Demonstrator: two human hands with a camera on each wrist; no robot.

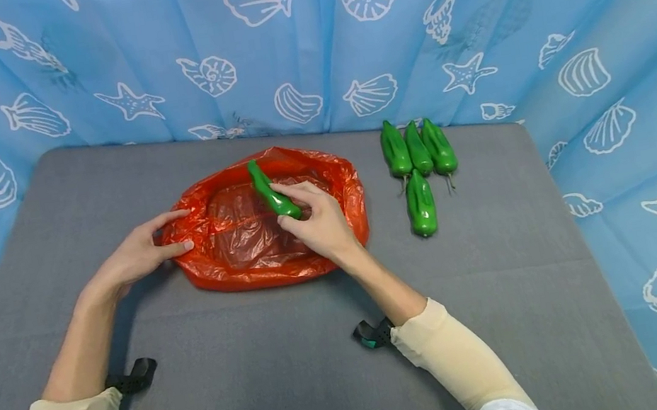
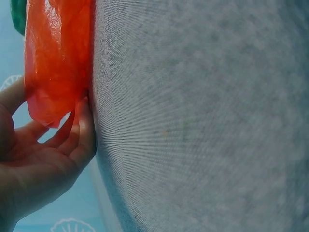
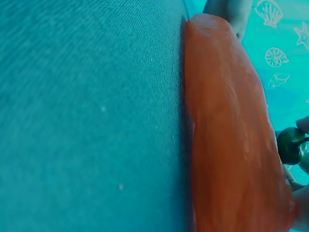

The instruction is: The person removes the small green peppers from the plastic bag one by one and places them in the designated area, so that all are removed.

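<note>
A red plastic bag point(image 1: 250, 278) lies on the table with its mouth spread wide and its rim rolled into a low wall. At the bag's left end, my left hand point(image 1: 139, 253) grips the rim between thumb and fingers; the left wrist view shows fingers point(image 2: 84, 125) against the red plastic point(image 2: 60, 63). Over the bag's opening, my right hand point(image 1: 325, 223) pinches a green pepper point(image 1: 264, 185), tilted with one end up and to the left. The right wrist view catches that pepper point(image 3: 288, 146) just above the bag's side point(image 3: 227, 121).
To the right of the bag sit several more green peppers, three side by side point(image 1: 418, 149) near the table's back edge and one point(image 1: 421, 208) in front of them. A blue shell-patterned curtain point(image 1: 289, 39) hangs behind the grey table point(image 1: 253, 382).
</note>
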